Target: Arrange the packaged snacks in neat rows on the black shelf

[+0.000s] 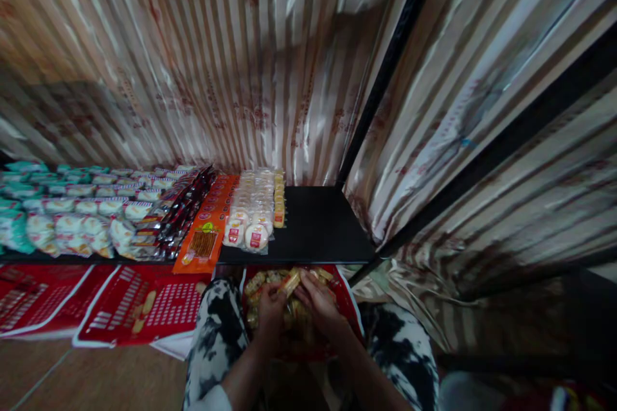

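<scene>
Between my knees sits a red basket (pixel 354 311) with a pale rim, filled with small wrapped snacks (pixel 258 282) in yellowish clear packaging. Over it, my left hand (pixel 272 305) and my right hand (pixel 318 298) come together on one wrapped snack (pixel 291 282). The fingers of my left hand close on its left end. My right hand's fingers rest along its right end. What exactly is inside the wrapper is too dim to make out.
A black shelf (pixel 313 225) holds wrapped round crackers (pixel 255 236), a narrow yellow row of packets (pixel 279 199), an orange snack bag (pixel 202 237), dark packets (pixel 180 205) and white-and-green packets (pixel 72 225). Red baskets (pixel 164 314) stand lower left. A black post (pixel 385 70) rises behind.
</scene>
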A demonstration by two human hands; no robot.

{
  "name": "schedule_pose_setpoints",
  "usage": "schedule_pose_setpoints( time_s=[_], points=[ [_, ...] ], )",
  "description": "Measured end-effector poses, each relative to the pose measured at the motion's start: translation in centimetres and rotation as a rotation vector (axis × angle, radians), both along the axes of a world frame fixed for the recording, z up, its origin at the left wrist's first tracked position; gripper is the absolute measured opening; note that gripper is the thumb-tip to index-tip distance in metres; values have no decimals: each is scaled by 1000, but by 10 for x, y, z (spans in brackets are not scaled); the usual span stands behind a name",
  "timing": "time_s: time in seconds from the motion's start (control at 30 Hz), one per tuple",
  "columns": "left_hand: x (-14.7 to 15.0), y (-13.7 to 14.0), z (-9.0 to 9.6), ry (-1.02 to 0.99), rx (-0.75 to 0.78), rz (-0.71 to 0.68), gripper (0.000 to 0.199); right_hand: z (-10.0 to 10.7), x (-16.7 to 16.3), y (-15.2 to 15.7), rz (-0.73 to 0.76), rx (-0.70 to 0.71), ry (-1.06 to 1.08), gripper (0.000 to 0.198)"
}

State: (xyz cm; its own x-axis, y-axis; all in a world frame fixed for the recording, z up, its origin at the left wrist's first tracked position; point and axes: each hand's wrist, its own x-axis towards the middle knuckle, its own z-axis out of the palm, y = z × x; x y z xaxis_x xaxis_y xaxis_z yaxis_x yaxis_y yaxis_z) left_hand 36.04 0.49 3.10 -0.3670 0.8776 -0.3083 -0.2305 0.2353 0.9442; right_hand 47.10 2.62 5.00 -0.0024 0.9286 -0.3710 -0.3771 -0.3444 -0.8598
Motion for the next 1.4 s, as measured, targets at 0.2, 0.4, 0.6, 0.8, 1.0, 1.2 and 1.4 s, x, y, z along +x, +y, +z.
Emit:
schedule_pose_setpoints(
  time_s=[0.2,0.4,0.6,0.8,1.0,1.2,1.4],
  points=[
    [-3,1,20,230,102,24,21,12,-12,2,63,59,14,56],
    [0,7,37,190,131,-29,19,30,-11,12,32,66,50,60],
    [0,21,37,143,130,-38,15,39,-6,21,34,47,34,47],
    [-16,40,39,441,227,-103,25,37,17,29,137,19,-102,33],
    [-23,55,59,607,452,-327,33,42,34,42,437,143,-301,49],
    [-27,63,69,736,493,-383,33,43,17,59,533,314,-379,37],
    [-29,63,60,856,499,-129,30,21,-1,98,239,327,-391,34]
  ],
)
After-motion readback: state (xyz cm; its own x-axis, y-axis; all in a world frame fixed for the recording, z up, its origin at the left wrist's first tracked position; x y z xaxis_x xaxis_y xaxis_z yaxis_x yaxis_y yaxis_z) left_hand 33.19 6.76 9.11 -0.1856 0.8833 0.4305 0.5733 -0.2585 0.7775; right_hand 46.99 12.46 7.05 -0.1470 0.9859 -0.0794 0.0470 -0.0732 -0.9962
